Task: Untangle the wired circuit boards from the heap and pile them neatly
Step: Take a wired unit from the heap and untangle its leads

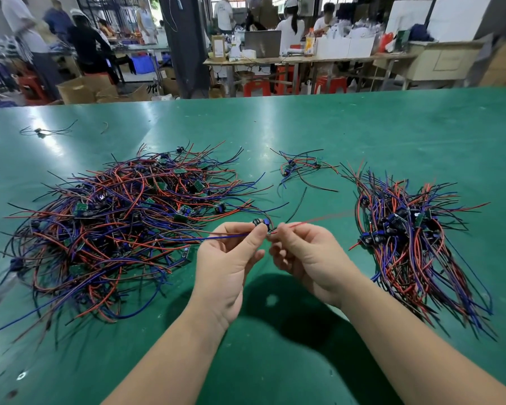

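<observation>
A big tangled heap [120, 226] of small circuit boards with red, blue and black wires covers the left of the green table [392, 135]. On the right lies a sorted pile [412, 238] with its wires running the same way. My left hand [231, 255] pinches one small wired board [262, 223] above the table's middle. Its blue wire trails left toward the heap. My right hand [301, 252] pinches the board's red wire close beside the board; that wire runs off to the right.
A small cluster of wired boards [301, 168] lies behind my hands. One stray wired board [41, 131] sits at the far left. Beyond the table's far edge are people, workbenches, red stools and cardboard boxes.
</observation>
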Tool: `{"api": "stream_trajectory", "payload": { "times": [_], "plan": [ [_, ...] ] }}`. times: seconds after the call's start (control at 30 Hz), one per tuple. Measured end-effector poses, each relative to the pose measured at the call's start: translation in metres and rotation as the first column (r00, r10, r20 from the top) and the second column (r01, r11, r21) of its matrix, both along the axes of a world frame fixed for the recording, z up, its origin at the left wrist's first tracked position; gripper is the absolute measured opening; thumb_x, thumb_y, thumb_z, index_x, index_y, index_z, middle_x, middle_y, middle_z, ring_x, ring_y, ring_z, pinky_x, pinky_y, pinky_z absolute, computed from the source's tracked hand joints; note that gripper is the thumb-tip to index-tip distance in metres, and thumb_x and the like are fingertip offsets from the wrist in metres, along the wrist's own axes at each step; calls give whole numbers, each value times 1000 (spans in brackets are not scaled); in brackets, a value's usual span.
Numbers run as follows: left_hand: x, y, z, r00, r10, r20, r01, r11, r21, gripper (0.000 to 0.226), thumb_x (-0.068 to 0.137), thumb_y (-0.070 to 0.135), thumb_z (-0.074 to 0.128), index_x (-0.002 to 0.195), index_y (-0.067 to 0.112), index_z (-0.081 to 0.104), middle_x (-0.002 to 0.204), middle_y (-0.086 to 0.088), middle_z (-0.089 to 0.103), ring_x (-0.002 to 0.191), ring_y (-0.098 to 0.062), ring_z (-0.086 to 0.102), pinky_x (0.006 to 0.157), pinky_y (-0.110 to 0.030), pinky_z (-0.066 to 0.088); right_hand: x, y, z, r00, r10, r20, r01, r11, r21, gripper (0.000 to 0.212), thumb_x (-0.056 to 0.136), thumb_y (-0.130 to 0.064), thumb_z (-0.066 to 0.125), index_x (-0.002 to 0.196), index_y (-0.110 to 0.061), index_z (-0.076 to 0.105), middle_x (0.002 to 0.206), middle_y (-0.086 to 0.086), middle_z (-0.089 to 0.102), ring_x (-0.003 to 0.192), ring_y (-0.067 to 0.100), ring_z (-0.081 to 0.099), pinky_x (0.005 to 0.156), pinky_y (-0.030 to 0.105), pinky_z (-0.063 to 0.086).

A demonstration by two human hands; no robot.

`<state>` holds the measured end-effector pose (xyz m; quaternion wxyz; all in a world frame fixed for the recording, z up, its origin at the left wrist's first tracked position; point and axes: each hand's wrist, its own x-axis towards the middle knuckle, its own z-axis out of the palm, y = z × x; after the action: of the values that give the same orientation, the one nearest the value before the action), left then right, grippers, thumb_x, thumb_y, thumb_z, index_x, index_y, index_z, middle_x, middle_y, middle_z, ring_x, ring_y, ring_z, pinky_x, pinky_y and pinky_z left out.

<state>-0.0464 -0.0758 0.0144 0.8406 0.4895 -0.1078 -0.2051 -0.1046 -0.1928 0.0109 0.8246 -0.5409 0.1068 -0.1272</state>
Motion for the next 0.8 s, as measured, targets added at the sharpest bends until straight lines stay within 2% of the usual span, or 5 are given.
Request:
{"api": "stream_trajectory", "payload": {
  "times": [0.23, 0.37, 0.57, 0.7, 0.8],
  "plan": [
    [-5, 0, -3, 972, -101, 213, 92, 994, 52, 17, 56, 12, 78, 72, 17, 76, 81, -5, 75, 73, -13, 69, 67, -20, 55, -2, -13, 9, 997, -11, -77, 33, 954, 299, 13, 67, -18, 67, 72, -7, 72, 62, 3, 63, 43, 5, 53, 41, 13, 45],
    [-8, 4, 0, 872, -425, 242, 429, 902, 36, 29, 76, -5, 67, 96, 14, 76, 107, -7, 72, 101, -17, 68, 80, -23, 54, -8, -29, 19, 993, -93, -74, 113, 936, 333, 7, 64, -18, 69, 62, -14, 74, 63, 2, 64, 46, 6, 55, 45, 15, 49],
    [-14, 2, -5, 860, -500, 98, 463, 848, 260, 45, 82, -20, 42, 87, 8, 77, 96, -13, 74, 90, -20, 71, 74, -25, 56, -16, -38, 21, 981, -113, -155, 122, 991, 52, 13, 65, -15, 69, 74, -6, 65, 56, 4, 60, 40, 8, 52, 37, 14, 40],
    [-7, 0, -5, 919, -393, -35, 384, 871, 307, 11, 85, 10, 65, 81, 8, 75, 88, -12, 74, 72, -18, 71, 60, -26, 57, -13, -31, 12, 971, -106, -212, 72, 984, -164, 10, 70, -10, 74, 67, -11, 65, 55, 4, 62, 38, 6, 49, 37, 15, 41],
    [-9, 1, -9, 939, -345, 1, 318, 867, 383, 18, 76, 24, 74, 81, 6, 76, 82, -11, 75, 63, -13, 67, 57, -22, 55, -9, -22, 3, 976, -97, -197, 47, 968, -245, 17, 72, -9, 76, 57, -13, 69, 54, 2, 61, 42, 7, 51, 40, 16, 42]
  ]
}}
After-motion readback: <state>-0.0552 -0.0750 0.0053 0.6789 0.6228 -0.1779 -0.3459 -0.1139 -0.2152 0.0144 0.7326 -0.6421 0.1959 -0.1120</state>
